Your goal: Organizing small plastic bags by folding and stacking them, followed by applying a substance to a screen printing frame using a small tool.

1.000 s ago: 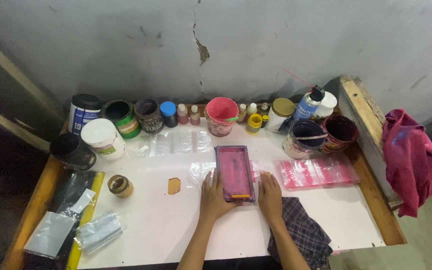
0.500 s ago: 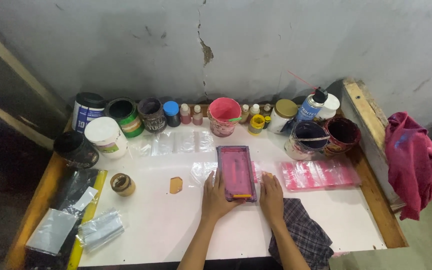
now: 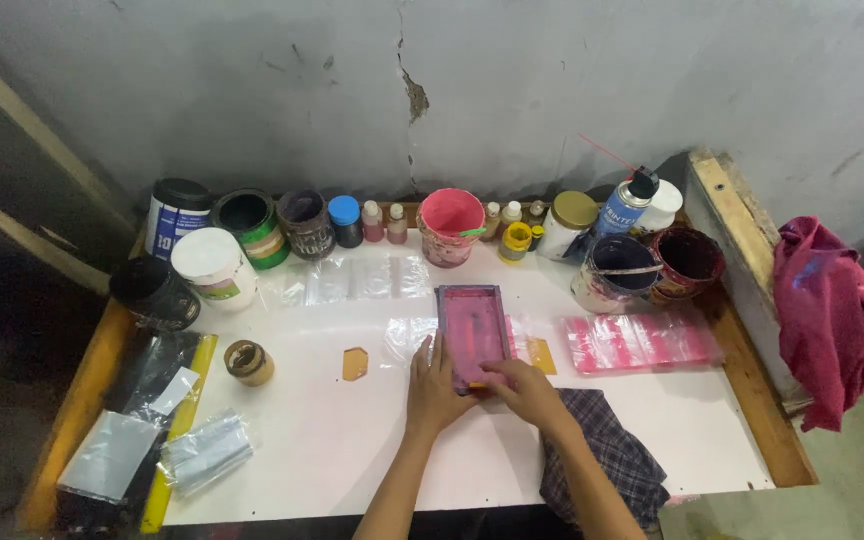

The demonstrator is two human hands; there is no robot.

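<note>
Pink screen frame (image 3: pixel 472 328), purple-stained rim. White table (image 3: pixel 352 440), orange-brown wooden edge. Pink bucket (image 3: pixel 451 224), green smear at lip. Dark plaid cloth (image 3: pixel 602 455), grey and maroon checks. Magenta rag (image 3: pixel 830 315) on right. Pink printed plastic bags (image 3: pixel 640 342). Black-lidded blue-white tub (image 3: pixel 176 212); green-banded can (image 3: pixel 249 224); white tub (image 3: pixel 212 265). Blue-capped jar (image 3: pixel 345 218). Yellow bottle (image 3: pixel 516 240). Blue-white spray can (image 3: pixel 624 204), red straw. Grey cracked wall (image 3: pixel 452 90).

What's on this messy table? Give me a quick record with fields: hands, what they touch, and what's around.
left hand: flat on the table, against the left side of the pink frame
right hand: on the frame's near end
pink frame: small rectangle lying on the white table
beside right hand: checked cloth
back row: paint pots, small bottles, spray can
right: pink plastic bags
</note>
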